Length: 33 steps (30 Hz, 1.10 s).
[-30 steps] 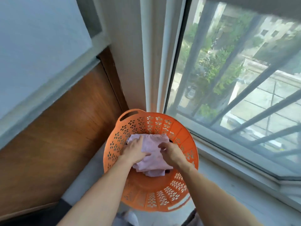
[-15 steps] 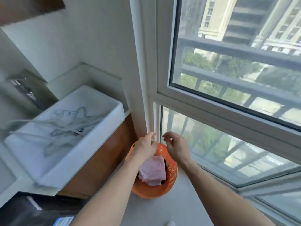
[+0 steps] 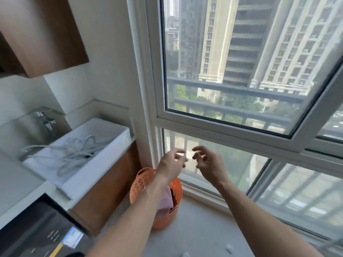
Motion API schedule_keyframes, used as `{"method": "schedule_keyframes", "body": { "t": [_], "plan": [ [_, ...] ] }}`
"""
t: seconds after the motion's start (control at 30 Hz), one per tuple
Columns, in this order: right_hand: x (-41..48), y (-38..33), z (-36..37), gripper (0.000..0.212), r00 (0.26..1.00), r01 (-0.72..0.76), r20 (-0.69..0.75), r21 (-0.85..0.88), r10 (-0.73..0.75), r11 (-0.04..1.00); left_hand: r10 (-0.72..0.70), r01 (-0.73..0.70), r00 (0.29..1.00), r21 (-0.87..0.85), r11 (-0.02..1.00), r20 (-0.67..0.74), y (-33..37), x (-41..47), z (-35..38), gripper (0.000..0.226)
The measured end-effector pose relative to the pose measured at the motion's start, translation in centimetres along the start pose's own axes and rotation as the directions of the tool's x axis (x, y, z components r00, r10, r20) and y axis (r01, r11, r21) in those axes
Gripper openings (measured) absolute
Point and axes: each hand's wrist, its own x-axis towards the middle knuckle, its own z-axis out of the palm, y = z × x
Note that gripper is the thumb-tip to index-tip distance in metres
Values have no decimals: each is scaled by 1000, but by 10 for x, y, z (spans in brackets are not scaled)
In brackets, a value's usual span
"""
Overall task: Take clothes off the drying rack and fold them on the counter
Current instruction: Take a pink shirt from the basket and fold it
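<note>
Both bare forearms raised, left hand [image 3: 171,164] and right hand [image 3: 208,163] close together (fingers loosely curled, empty)

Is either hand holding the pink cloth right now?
No, the left hand and right hand are raised empty above the orange basket, and the pink cloth lies inside it.

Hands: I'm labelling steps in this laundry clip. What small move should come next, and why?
Probably lift both hands higher for another garment. The left hand and right hand hover before the window holding nothing, and a pink cloth already lies in the orange basket below. The rack is out of view, so it is a guess.
</note>
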Motion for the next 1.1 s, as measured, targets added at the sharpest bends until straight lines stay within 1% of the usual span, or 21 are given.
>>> {"method": "schedule_keyframes", "body": {
  "t": [0.1, 0.2, 0.4, 0.5, 0.6, 0.7, 0.8, 0.93, 1.1],
  "plan": [
    [-52, 1, -42, 18, 1000, 10, 25, -60, -9, 998, -6, 6, 999, 9, 1000, 44, 11, -48, 27, 19],
    [-89, 7, -91, 16, 1000, -24, 4, -101, 24, 995, 4, -5, 994, 12, 1000, 110, 30, -82, 60, 20],
    [-154, 28, -209, 14, 993, -112, -41, -130, 108, 985, 103, -98, 966, -34, 995, 236, 89, -122, 150, 19],
    [-189, 57, -282, 13, 986, -151, -95, -176, 136, 973, 160, -145, 930, -71, 987, 330, 131, -144, 217, 20],
    [-230, 91, -363, 13, 975, -199, -144, -229, 169, 953, 233, -182, 865, -154, 971, 445, 179, -174, 296, 21],
    [-271, 125, -448, 15, 957, -261, -200, -283, 209, 923, 270, -185, 808, -209, 960, 523, 225, -206, 376, 21],
    [-309, 162, -533, 15, 943, -293, -259, -355, 207, 888, 283, -183, 768, -226, 957, 575, 264, -230, 454, 23],
    [-344, 203, -628, 15, 923, -349, -311, -424, 228, 836, 287, -165, 748, -251, 954, 598, 295, -252, 541, 21],
    [-372, 256, -727, 16, 895, -414, -346, -407, 282, 815, 290, -161, 703, -251, 954, 650, 330, -264, 657, 21]
  ]
}}
